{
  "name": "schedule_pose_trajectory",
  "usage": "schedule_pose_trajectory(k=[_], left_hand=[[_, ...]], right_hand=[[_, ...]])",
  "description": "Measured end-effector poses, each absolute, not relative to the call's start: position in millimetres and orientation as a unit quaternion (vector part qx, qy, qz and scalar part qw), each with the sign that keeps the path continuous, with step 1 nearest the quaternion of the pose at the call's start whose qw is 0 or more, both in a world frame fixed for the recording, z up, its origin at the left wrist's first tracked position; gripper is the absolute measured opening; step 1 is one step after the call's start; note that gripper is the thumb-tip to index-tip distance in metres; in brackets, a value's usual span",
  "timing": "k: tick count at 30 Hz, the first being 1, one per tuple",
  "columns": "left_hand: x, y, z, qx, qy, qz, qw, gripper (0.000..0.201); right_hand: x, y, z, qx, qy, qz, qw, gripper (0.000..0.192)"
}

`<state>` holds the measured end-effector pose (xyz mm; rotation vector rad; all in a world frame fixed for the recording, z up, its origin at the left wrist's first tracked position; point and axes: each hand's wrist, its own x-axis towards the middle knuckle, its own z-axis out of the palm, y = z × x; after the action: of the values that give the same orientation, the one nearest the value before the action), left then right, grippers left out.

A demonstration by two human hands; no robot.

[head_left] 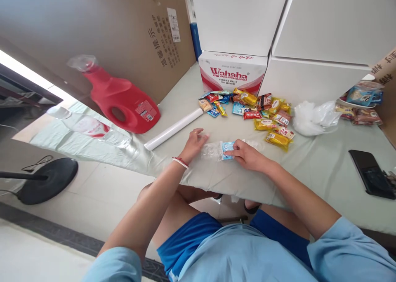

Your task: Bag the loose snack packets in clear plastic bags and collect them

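A small light-blue packet (227, 149) lies on the cloth-covered table in front of me, over crinkled clear plastic (211, 150). My right hand (246, 156) has its thumb and fingers closed on the packet's right side. At the left end of the clear plastic is my left hand (194, 145), fingers bent loosely and apart, holding nothing that I can see. Beyond my hands are several colourful snack packets (252, 113) in a loose pile. Some yellow-wrapped snacks (276, 139) lie nearest my right hand. More clear plastic shows partly behind the right hand.
A white roll (173, 129) lies left of the pile, near a red jug (125, 100) and a clear bottle (88, 123). The Wahaha box (233, 72) stands at the back. Crumpled white plastic bags (315, 118) and a black phone (372, 173) are on the right.
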<state>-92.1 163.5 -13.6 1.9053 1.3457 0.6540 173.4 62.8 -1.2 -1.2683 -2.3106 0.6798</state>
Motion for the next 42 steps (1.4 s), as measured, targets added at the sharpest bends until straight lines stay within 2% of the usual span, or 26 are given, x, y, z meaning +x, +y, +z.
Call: schedule_pose_trajectory(k=[2, 5, 7, 11, 14, 17, 19, 22, 25, 27, 29, 31, 32, 34, 39, 42], left_hand=[[-80.2, 160.2, -12.2, 0.759, 0.53, 0.199, 0.322, 0.043], [-77.8, 149.6, -7.8, 0.787, 0.493, 0.151, 0.338, 0.03], [-81.3, 139.7, -2.6, 0.769, 0.495, 0.172, 0.366, 0.019], [-68.3, 120.2, 9.5, 0.68, 0.51, 0.269, 0.453, 0.017], [-38.6, 111.2, 14.6, 0.669, 0.508, 0.286, 0.462, 0.008], [-15.2, 106.4, 16.1, 0.728, 0.499, 0.251, 0.398, 0.021], [-9.4, 102.4, 16.0, 0.771, 0.478, 0.232, 0.35, 0.032], [-8.8, 91.6, 14.9, 0.833, 0.451, 0.198, 0.253, 0.031], [-5.3, 77.8, 12.4, 0.878, 0.45, 0.119, 0.113, 0.025], [0.1, 71.3, 10.7, 0.886, 0.456, 0.07, 0.049, 0.027], [5.8, 68.7, 9.8, 0.884, 0.466, 0.038, 0.018, 0.028], [9.7, 69.1, 9.7, 0.877, 0.481, 0.022, 0.009, 0.028], [10.7, 69.6, 9.8, 0.874, 0.485, 0.019, 0.008, 0.028], [11.5, 70.1, 9.4, 0.873, 0.486, 0.019, 0.005, 0.029], [14.6, 64.5, 4.5, 0.886, 0.462, 0.019, -0.031, 0.032], [18.4, 59.8, 1.2, 0.897, 0.439, 0.038, -0.037, 0.037]], right_hand=[[174.7, 60.5, -1.2, -0.449, -0.832, 0.244, 0.217, 0.032], [176.4, 58.3, -4.8, -0.451, -0.823, 0.254, 0.236, 0.031], [175.2, 58.9, -8.4, -0.457, -0.817, 0.254, 0.242, 0.03], [165.0, 62.7, -10.7, -0.48, -0.817, 0.231, 0.222, 0.029], [157.3, 61.6, -6.2, -0.497, -0.817, 0.216, 0.198, 0.028], [161.7, 55.2, -0.3, -0.483, -0.817, 0.233, 0.215, 0.028], [173.9, 51.7, 2.3, -0.449, -0.807, 0.291, 0.248, 0.028], [199.1, 54.4, 2.8, -0.497, -0.71, 0.377, 0.328, 0.035], [218.0, 65.7, -0.3, -0.669, -0.58, 0.272, 0.376, 0.042], [222.9, 72.2, -3.6, -0.744, -0.555, 0.187, 0.322, 0.046], [224.1, 74.0, -7.5, -0.761, -0.582, 0.18, 0.225, 0.048], [225.9, 71.0, -10.7, -0.742, -0.619, 0.208, 0.151, 0.031], [227.7, 68.4, -11.6, -0.731, -0.632, 0.217, 0.14, 0.022], [232.3, 62.4, -11.2, -0.72, -0.635, 0.218, 0.172, 0.013], [222.0, 54.3, 2.4, -0.696, -0.581, 0.29, 0.307, 0.014], [192.4, 63.0, 11.2, -0.667, -0.595, 0.267, 0.36, 0.013]])
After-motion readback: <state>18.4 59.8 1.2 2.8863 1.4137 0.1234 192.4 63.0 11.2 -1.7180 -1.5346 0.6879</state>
